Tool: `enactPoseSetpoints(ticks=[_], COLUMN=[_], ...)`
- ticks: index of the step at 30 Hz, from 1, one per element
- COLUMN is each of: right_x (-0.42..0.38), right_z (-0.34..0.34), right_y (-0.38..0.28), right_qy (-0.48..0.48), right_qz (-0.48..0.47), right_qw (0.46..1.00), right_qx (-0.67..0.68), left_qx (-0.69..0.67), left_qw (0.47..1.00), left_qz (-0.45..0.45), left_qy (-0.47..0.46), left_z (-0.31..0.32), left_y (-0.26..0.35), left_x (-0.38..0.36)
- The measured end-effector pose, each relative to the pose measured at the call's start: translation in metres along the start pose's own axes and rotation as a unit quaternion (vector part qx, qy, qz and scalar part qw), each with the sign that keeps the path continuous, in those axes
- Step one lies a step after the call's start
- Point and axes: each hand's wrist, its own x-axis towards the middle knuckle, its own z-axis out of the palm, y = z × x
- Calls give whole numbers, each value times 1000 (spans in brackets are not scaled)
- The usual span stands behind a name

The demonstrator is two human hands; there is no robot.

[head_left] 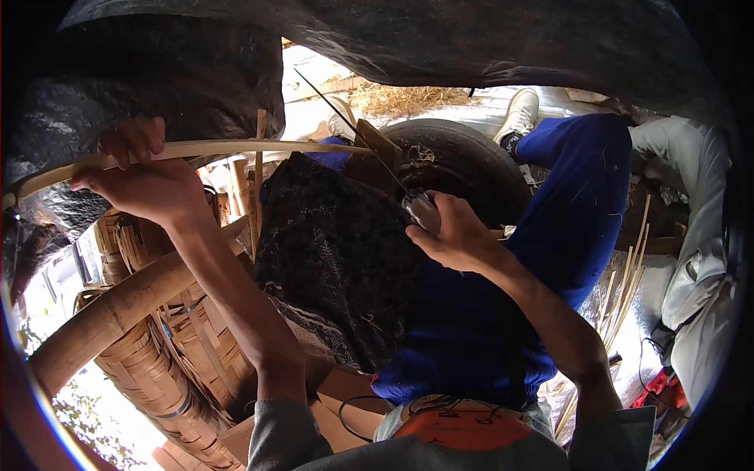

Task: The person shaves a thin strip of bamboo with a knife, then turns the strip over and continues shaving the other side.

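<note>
The left hand (149,184) pinches the pale strip (228,147) between curled fingers and thumb, perhaps to keep it steady, while the right hand (463,235) is closed around the handle of a long thin tool (422,210). The strip's far end is near a wooden piece (378,147) beside the tire (487,157); the dark cloth (338,243) over the lap probably protects the clothes.

Open gap between black plastic sheet (503,39) and round black rubber tire (491,161), with blue-trousered leg (577,188) blocking right, long pale strip (228,147) and thin dark rod (338,109) crossing left, thick brown bamboo pole (118,318) barring lower left.
</note>
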Motion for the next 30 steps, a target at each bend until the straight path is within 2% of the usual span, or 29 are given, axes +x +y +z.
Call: enactPoseSetpoints(ticks=[1, 3, 5, 7, 9, 11, 14, 18, 20, 22, 23, 24, 26, 27, 28, 30], right_x=[1, 5, 12, 14, 19, 26, 27, 37, 42, 46, 40, 34, 26, 29, 31, 36], right_z=[2, -3, -25, -35, -41, -44, -10, -21, -28, -33, -33, -27, -11, -9, -13, -25], right_y=[2, -6, -36, -54, -66, -73, -37, -54, -61, -67, -72, -68, -40, -39, -37, -44], right_qy=[-4, -9, -135, -133, -131, -183, -214, -184, -190, -138, -91, -93, -178, -230, -224, -193], right_qz=[2, 4, 142, 127, 113, 138, 166, 200, 166, 35, 17, 16, 149, 198, 194, 176], right_qw=[1000, 1000, 977, 979, 980, 951, 932, 942, 957, 984, 988, 988, 950, 935, 938, 953], right_qx=[6, 11, 81, 88, 95, 206, 241, 196, 145, 107, 126, 126, 206, 182, 181, 152], left_qx=[-1, -1, -29, -54, -168, -163, -145, -112, -109, -117, -113, -107, -119, -133, -138, -79], left_qw=[1000, 997, 996, 994, 971, 974, 977, 985, 984, 984, 986, 987, 984, 980, 979, 991], left_qz=[-1, -71, -74, -78, -94, -93, -92, -85, -91, -82, -82, -83, -91, -101, -96, -84], left_qy=[0, -2, -27, -52, -144, -131, -125, -104, -104, -103, -92, -81, -95, -112, -117, -63], left_z=[-4, -14, -21, -31, -37, -37, -27, -14, -13, -10, -11, -13, -17, -15, -12, -14], left_y=[1, 3, 0, -2, -4, -4, -2, -1, 0, -2, -2, -2, -3, -2, -1, 1], left_x=[1, 1, 3, 4, 7, 4, -2, -5, -9, -6, -6, -6, -7, -6, -4, -9])
